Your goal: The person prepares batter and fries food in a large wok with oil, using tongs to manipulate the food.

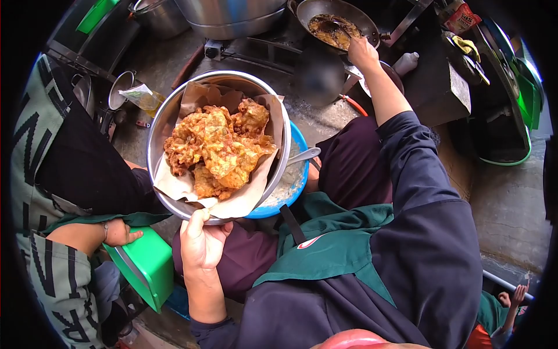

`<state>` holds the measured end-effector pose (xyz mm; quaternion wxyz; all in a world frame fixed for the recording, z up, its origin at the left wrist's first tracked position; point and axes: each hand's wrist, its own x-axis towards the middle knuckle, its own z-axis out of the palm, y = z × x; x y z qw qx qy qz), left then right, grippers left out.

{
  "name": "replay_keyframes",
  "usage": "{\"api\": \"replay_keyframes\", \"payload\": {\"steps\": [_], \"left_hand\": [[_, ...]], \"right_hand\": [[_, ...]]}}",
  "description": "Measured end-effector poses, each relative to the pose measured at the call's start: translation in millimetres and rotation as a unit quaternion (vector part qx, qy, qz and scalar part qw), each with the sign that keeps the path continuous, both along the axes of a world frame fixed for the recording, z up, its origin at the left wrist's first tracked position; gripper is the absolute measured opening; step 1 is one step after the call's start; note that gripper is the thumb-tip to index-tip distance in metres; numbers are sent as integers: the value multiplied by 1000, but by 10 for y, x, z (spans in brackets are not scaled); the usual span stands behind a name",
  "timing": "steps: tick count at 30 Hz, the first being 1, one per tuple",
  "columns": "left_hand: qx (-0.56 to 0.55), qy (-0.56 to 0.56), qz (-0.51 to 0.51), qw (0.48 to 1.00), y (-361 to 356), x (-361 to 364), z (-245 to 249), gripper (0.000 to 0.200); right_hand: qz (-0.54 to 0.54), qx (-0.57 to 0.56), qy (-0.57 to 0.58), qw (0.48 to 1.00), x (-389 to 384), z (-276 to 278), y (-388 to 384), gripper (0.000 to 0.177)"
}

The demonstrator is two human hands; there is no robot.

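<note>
My left hand (201, 241) grips the near rim of a large steel bowl (152, 136), thumb on the inside. Brown paper (256, 189) lines the bowl, and golden-brown fritters (218, 148) are heaped on it. My right hand (362, 53) reaches out to a wok (372, 26) at the top, its fingers closed around the handle of a cooking utensil whose head is partly in the oil. Pale pieces of food (334, 36) bubble in that oil. Below the steel bowl, partly hidden, is a blue basin (300, 186) of pale batter with a metal spoon (305, 156) leaning out.
A co-worker's hand (121, 234) at the left holds a green plastic container (142, 262). A big steel pot (226, 17) stands behind the bowl. An oil pouch (145, 99) lies left of it, a white bottle (407, 63) right of the wok. Another person's hand (519, 295) shows lower right.
</note>
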<state>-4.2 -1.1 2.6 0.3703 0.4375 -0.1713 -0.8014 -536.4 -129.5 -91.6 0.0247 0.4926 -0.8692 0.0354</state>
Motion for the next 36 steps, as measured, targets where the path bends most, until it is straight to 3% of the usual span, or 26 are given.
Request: {"api": "replay_keyframes", "payload": {"steps": [16, 24, 36], "left_hand": [[-15, 20, -23, 999, -11, 27, -41, 23], [-12, 13, -18, 1000, -2, 30, -34, 24], [-1, 4, 3, 1000, -3, -8, -12, 31]], "right_hand": [[-12, -111, 4, 994, 15, 248, 365, 27], [24, -64, 2, 998, 176, 251, 323, 24], [67, -94, 4, 993, 79, 1, 264, 23]]}}
